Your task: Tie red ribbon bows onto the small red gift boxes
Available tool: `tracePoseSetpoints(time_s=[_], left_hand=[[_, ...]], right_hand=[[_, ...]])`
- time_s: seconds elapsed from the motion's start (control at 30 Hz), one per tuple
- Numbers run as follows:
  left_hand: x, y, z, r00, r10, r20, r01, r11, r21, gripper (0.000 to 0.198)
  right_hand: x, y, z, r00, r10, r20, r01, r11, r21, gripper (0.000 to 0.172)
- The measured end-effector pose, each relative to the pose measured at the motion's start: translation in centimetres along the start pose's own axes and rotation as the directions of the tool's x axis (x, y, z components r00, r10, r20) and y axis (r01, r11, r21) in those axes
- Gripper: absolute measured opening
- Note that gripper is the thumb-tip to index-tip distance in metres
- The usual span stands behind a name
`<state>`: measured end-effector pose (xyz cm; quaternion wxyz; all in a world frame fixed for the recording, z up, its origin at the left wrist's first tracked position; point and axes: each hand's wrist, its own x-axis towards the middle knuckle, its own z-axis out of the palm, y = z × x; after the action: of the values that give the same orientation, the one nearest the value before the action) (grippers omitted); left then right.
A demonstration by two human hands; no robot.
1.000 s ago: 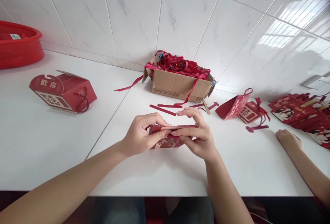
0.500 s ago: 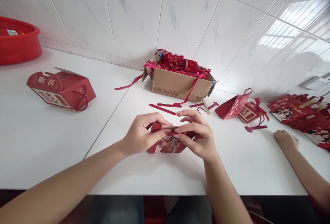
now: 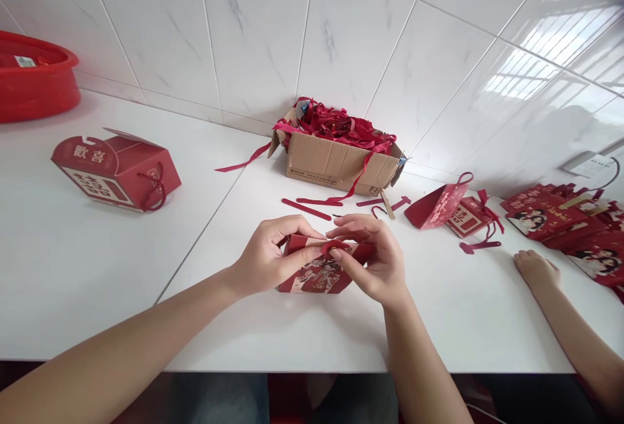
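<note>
A small red paper gift box [image 3: 316,274] with a printed picture on its front stands on the white table [image 3: 97,281] in front of me. My left hand [image 3: 268,255] grips its left top edge, thumb and fingers closed on the flap. My right hand [image 3: 375,258] pinches the red flaps at the top of the same box from the right. The box's upper part is partly hidden by my fingers.
A cardboard box [image 3: 336,160] full of red ribbons sits by the tiled wall, loose ribbons [image 3: 312,206] before it. A finished red box [image 3: 117,170] lies left, a red basin [image 3: 34,76] far left. Flat red boxes [image 3: 560,222] are stacked right, beside another person's hand [image 3: 536,271].
The flat folded box has been opened up and now stands taller, its printed front facing me. My right fingers have moved in over its top flaps.
</note>
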<state>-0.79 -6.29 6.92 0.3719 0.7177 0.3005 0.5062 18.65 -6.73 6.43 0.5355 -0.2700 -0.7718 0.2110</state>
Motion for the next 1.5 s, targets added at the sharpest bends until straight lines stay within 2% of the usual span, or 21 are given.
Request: tracePoseSetpoints(time_s=[0.13, 0.23, 0.37, 0.43, 0.6, 0.8, 0.9, 1.03, 1.13, 1.23, 1.5], left_hand=[[-0.06, -0.24, -0.18, 0.999, 0.038, 0.038, -0.039, 0.999, 0.019, 0.005], [-0.18, -0.46, -0.30, 0.994, 0.083, 0.075, -0.085, 0.996, 0.022, 0.009], [-0.25, -0.54, -0.20, 0.997, 0.074, 0.039, -0.076, 0.995, 0.070, 0.007], [-0.23, -0.51, -0.13, 0.995, 0.093, 0.027, -0.095, 0.992, 0.080, 0.004], [-0.28, -0.49, -0.14, 0.985, 0.164, 0.044, -0.167, 0.984, 0.056, 0.006], [-0.40, -0.26, 0.02, 0.979, 0.203, 0.030, -0.205, 0.975, 0.083, 0.010], [-0.32, -0.06, 0.15, 0.975, 0.220, -0.004, -0.218, 0.969, 0.118, 0.013], [-0.23, -0.08, 0.34, 0.981, 0.192, -0.028, -0.185, 0.971, 0.153, 0.012], [-0.32, -0.31, 0.44, 0.988, 0.145, -0.050, -0.137, 0.981, 0.141, 0.013], [-0.45, -0.55, 0.46, 0.991, 0.117, -0.061, -0.110, 0.988, 0.108, 0.014], [-0.63, -0.87, 0.47, 0.994, 0.102, -0.034, -0.100, 0.993, 0.055, 0.018]], right_hand=[[0.09, -0.20, -0.24, 0.998, -0.054, 0.023, 0.058, 0.974, -0.219, 0.018], [0.16, -0.21, -0.14, 0.994, -0.106, -0.003, 0.101, 0.955, -0.279, 0.015], [0.15, -0.17, 0.26, 0.992, -0.108, -0.072, 0.085, 0.962, -0.260, 0.023], [0.13, -0.22, 0.34, 0.991, -0.092, -0.093, 0.067, 0.968, -0.242, 0.021], [0.15, -0.41, 0.18, 0.998, -0.041, -0.050, 0.031, 0.983, -0.183, 0.012], [0.28, -0.57, 0.22, 0.995, -0.099, -0.029, 0.094, 0.986, -0.134, 0.009], [0.47, -0.67, 0.19, 0.997, -0.061, -0.048, 0.054, 0.989, -0.136, 0.010], [0.63, -0.61, 0.05, 0.998, -0.048, -0.034, 0.042, 0.988, -0.147, 0.009], [0.50, -0.36, 0.17, 0.995, -0.062, -0.083, 0.046, 0.983, -0.179, 0.014], [0.33, -0.20, 0.38, 0.992, -0.012, -0.130, -0.014, 0.981, -0.193, 0.011], [0.49, -0.65, 0.12, 0.998, 0.059, -0.022, -0.061, 0.988, -0.140, 0.006]])
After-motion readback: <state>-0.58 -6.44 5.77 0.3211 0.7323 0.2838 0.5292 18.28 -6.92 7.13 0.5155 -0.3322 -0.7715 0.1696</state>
